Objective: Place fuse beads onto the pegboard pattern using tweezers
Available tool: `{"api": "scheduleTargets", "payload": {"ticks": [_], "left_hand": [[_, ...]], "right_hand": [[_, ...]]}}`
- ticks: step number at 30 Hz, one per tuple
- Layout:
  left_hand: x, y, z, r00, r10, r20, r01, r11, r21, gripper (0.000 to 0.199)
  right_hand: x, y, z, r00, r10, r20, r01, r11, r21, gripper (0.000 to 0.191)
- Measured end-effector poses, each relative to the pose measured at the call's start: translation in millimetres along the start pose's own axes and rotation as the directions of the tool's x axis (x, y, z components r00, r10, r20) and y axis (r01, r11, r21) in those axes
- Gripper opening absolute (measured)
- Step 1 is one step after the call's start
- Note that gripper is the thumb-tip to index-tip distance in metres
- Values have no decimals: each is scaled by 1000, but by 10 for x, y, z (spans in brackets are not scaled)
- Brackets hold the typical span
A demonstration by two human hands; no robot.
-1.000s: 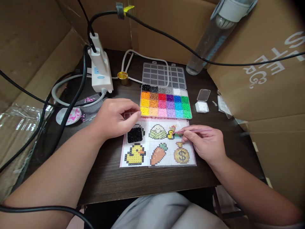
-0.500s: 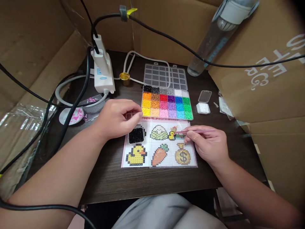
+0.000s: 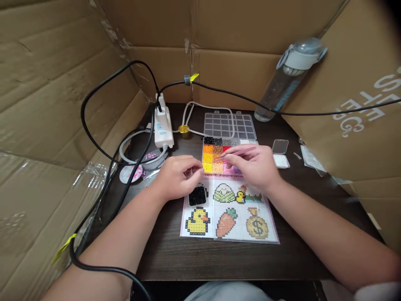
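My right hand (image 3: 255,165) grips pink tweezers (image 3: 241,152), whose tips hover over the orange and tan compartments of the bead box (image 3: 208,158). The fingers of my left hand (image 3: 183,175) are pinched together at the lid of a small clear box of black beads (image 3: 197,196). That box rests on the pattern sheet (image 3: 244,240), above the printed yellow duck (image 3: 197,221). A small beaded duck (image 3: 240,196) lies on the sheet between the egg and right-hand pictures. My right hand covers part of the bead box.
A white power strip (image 3: 163,127) with cables stands at the back left, beside a gold cup (image 3: 184,131). A bottle (image 3: 286,79) leans at the back right. A small white bead box (image 3: 281,161) lies right. Black cables cross the left side.
My right hand has moved with the tweezers from the small duck up over the bead box. My left hand stays by the black beads. The camera view has shifted.
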State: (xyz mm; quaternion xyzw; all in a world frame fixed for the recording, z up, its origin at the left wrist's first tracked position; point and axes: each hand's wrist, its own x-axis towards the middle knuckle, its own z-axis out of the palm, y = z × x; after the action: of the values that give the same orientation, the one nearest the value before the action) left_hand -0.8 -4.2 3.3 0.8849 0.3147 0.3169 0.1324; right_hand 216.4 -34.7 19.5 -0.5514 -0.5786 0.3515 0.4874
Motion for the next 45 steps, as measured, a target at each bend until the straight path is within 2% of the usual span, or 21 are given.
{"api": "scheduleTargets", "payload": {"ticks": [4, 8, 12, 22, 34, 45], "left_hand": [[1, 6, 4, 1000, -8, 15, 8, 1000, 0, 12], [-1, 6, 18, 999, -22, 25, 23, 1000, -16, 12], [-4, 10, 25, 1000, -21, 16, 21, 1000, -19, 11], [-14, 4, 37, 1000, -1, -3, 1, 1000, -22, 10], [-11, 10, 39, 1000, -25, 13, 25, 999, -25, 12], [-10, 9, 38, 1000, -21, 11, 21, 1000, -17, 12]], "right_hand": [[20, 189, 198, 996, 74, 49, -76, 996, 39, 6], [-28, 279, 211, 990, 130, 57, -135, 987, 91, 7], [-28, 269, 196, 995, 92, 47, -95, 994, 47, 6], [-24, 285, 217, 996, 82, 45, -84, 996, 37, 5], [-14, 311, 231, 993, 101, 61, -104, 993, 47, 5], [-28, 348, 240, 989, 137, 55, -143, 982, 125, 10]]}}
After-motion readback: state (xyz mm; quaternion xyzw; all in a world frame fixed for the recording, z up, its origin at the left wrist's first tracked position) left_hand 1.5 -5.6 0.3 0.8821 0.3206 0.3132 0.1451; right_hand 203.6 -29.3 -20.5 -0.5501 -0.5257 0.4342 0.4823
